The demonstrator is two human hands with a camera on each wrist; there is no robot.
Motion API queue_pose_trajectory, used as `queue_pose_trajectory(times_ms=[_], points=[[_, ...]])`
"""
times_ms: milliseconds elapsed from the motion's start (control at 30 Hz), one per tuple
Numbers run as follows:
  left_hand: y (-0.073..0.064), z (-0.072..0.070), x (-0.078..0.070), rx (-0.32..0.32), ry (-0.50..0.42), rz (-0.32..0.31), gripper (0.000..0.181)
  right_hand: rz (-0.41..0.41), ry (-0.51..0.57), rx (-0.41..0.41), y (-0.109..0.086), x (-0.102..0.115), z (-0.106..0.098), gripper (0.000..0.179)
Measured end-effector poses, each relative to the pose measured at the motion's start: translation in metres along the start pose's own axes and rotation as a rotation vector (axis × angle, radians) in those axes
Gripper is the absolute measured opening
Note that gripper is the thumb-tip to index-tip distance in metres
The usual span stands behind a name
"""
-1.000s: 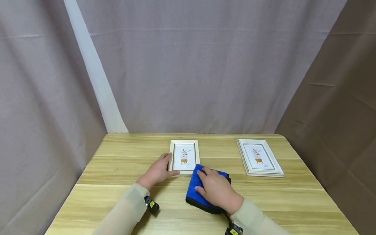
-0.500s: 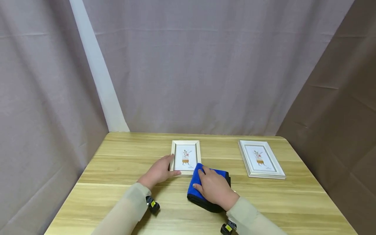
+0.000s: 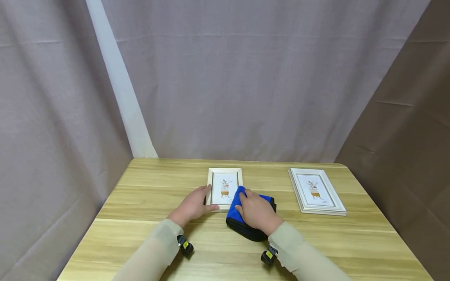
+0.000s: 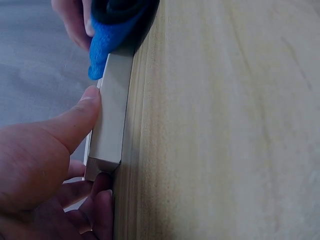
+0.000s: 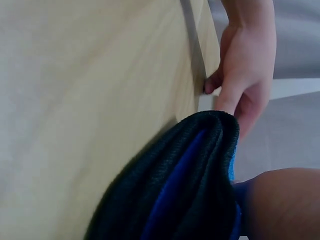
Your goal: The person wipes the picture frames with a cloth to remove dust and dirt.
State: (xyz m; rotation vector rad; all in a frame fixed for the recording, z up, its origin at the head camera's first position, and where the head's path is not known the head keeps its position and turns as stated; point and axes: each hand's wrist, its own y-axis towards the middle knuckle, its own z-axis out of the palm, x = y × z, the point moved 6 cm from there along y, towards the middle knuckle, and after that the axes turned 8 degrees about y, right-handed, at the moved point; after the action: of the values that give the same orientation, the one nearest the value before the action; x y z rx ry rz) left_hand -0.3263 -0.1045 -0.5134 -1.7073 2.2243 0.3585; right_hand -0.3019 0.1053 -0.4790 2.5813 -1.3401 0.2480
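A picture frame [image 3: 225, 191] with a light border and a flower-pot print lies face up near the table's middle. My left hand [image 3: 192, 205] holds its lower left corner. In the left wrist view, the thumb [image 4: 89, 107] presses on the frame's upper edge [image 4: 111, 110] and the other fingers curl round the corner. A folded blue cloth [image 3: 234, 214] with black edging is gripped by my right hand [image 3: 258, 212]. It covers the frame's lower right corner. The right wrist view shows the cloth's folded layers [image 5: 170, 180] close up; most of the right-hand fingers are hidden there.
A second white picture frame [image 3: 316, 191], apparently stacked on another, lies at the right of the wooden table [image 3: 147, 195]. Grey curtains [image 3: 225, 97] stand behind the table and along its sides.
My right hand has moved the cloth away from me, further over the frame's lower right corner. My left hand keeps its hold on the frame. The head view has shifted slightly.
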Motion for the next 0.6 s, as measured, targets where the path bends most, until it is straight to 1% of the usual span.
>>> queue_pose_trajectory(times_ms=[100,300,467,600], points=[[0.0,-0.001,-0.001,-0.009,-0.015,0.007,0.098,0.003,-0.001,0.014,0.008,-0.005,-0.001,0.053],[-0.003,-0.002,-0.001,-0.008,-0.034,-0.002,0.097,0.012,0.004,0.037,0.02,-0.01,-0.002,0.052],[-0.002,-0.002,-0.001,-0.007,-0.021,0.001,0.097,0.009,-0.004,0.035,0.028,-0.014,-0.002,0.052],[-0.001,-0.002,-0.001,-0.007,-0.008,-0.001,0.098,0.033,-0.014,0.061,0.036,-0.019,0.0,0.053]])
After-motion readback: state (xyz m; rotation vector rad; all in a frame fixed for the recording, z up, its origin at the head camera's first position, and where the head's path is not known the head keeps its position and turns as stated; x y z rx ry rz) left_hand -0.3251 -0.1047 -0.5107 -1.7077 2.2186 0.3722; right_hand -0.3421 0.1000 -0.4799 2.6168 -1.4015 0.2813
